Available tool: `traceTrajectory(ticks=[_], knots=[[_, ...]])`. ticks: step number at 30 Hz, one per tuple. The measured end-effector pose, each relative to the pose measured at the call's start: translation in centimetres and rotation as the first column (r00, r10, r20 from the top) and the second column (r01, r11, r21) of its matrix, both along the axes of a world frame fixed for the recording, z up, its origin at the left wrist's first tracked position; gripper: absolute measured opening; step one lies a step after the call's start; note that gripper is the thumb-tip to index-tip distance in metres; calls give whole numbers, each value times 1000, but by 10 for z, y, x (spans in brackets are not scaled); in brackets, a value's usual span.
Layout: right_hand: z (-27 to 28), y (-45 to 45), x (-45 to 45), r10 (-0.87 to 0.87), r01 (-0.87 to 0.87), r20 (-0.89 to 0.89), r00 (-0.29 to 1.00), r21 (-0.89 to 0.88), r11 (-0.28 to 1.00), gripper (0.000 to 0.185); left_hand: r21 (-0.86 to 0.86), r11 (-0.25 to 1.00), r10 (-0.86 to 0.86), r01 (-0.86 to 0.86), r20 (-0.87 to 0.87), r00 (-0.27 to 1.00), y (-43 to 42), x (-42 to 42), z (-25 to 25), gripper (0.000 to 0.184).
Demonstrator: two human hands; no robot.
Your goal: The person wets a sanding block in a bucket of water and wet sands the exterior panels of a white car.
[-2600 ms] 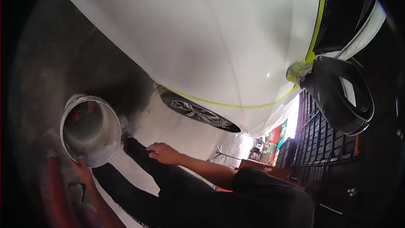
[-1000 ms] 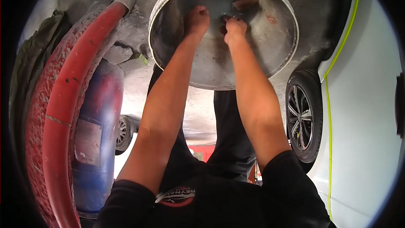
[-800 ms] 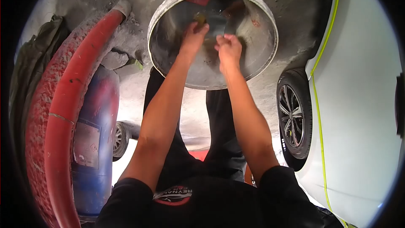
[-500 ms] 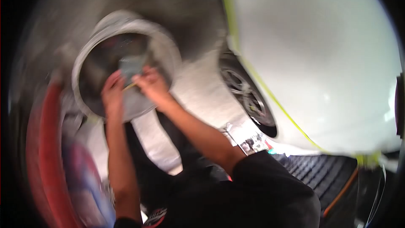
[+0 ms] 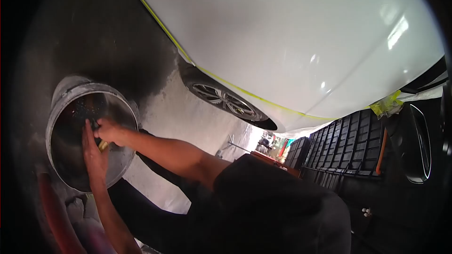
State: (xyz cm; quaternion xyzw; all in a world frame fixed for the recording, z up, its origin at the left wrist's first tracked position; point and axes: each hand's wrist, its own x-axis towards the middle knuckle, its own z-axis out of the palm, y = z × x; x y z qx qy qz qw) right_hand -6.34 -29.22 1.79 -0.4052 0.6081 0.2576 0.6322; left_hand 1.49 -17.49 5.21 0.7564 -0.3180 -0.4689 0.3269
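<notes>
Both hands are inside the mouth of a round, pale-rimmed bucket [image 5: 127,162]. My left hand [image 5: 95,155] has its fingers stretched out straight, with its palm side against a small yellow piece [image 5: 103,145]. My right hand [image 5: 111,132] is closed with bent fingers beside it, and the yellow piece shows at its lower edge. Part of that piece is hidden between the hands. Beyond the fingertips, dark water with bright specks [image 5: 87,108] shows in the bucket.
A white car body [image 5: 282,42] edged with yellow-green tape fills the upper right, above a wheel [image 5: 226,101]. A black side mirror [image 5: 414,146] is at right, near black panels [image 5: 348,146]. A red curved pipe [image 5: 54,211] stands at lower left.
The view has swung right, so bucket and hands sit further left. The right hand has closed in against the left. The grey sheet seen between them earlier no longer shows.
</notes>
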Motion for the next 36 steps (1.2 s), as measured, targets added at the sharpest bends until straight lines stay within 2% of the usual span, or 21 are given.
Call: traceTrajectory(ticks=[1,5,7,8,9,11,12,14,17,18,19,22,25,27,28,29,30,31,33,35,36], knots=[[-23,12,-9,-64,65,19,998,-62,996,37,37,998,49,-47,-54,997,1,-4,-14,100],[-15,-13,11,-226,224,-11,974,193,955,47,182,898,441,-401,-370,818,-7,0,-58,67],[-37,-9,14,-324,319,14,946,145,937,56,405,841,537,-359,-540,648,28,-12,-163,55],[-55,-1,14,-351,351,-4,936,38,936,44,514,798,594,-315,-583,554,45,-17,-216,51],[-92,15,6,-217,222,51,975,-141,965,38,542,774,621,-326,-552,556,58,-22,-260,51],[-167,40,-22,85,-33,84,993,-483,875,28,425,819,544,-385,-365,755,78,-29,-330,53],[-158,30,-11,344,-389,-183,921,-483,785,22,349,851,483,-392,-226,846,85,-30,-359,54],[-139,15,-9,533,-567,-209,820,-426,705,21,223,913,342,-343,43,939,97,-28,-403,55],[-157,12,-16,847,-832,-204,491,-397,387,18,102,982,104,-158,405,908,114,-36,-440,58],[-156,15,-20,916,-878,-189,354,-405,255,18,84,995,-97,57,616,782,122,-40,-446,56],[-149,13,-23,963,-905,-179,204,-410,115,18,108,994,-77,19,564,822,119,-48,-435,56],[-92,-2,-8,888,-878,83,452,-137,459,18,211,972,4,-106,435,900,117,-75,-402,54],[-22,-24,-7,450,-491,199,870,296,819,17,359,896,144,-260,317,937,103,-86,-347,52],[33,-45,-8,110,-239,278,954,490,838,21,579,777,217,-246,120,969,82,-78,-292,46],[69,-62,-9,-74,-157,381,922,541,826,22,555,799,221,-232,88,971,69,-67,-246,40],[120,-82,-2,-105,-136,420,901,505,852,25,543,793,288,-276,66,955,65,-65,-225,37],[186,-108,13,-70,-100,367,928,424,900,25,145,922,338,-359,153,929,89,-82,-235,32],[240,-134,17,-120,-116,458,881,454,883,25,228,888,382,-399,114,917,83,-74,-212,30],[366,-179,41,363,-380,612,703,-109,919,28,287,848,439,-445,88,894,67,-59,-152,29],[465,-198,51,707,-270,497,504,-687,675,22,239,849,461,-472,105,881,49,-47,-98,32],[500,-208,54,888,-271,201,414,-904,331,12,290,803,542,-521,11,841,43,-38,-63,30]])
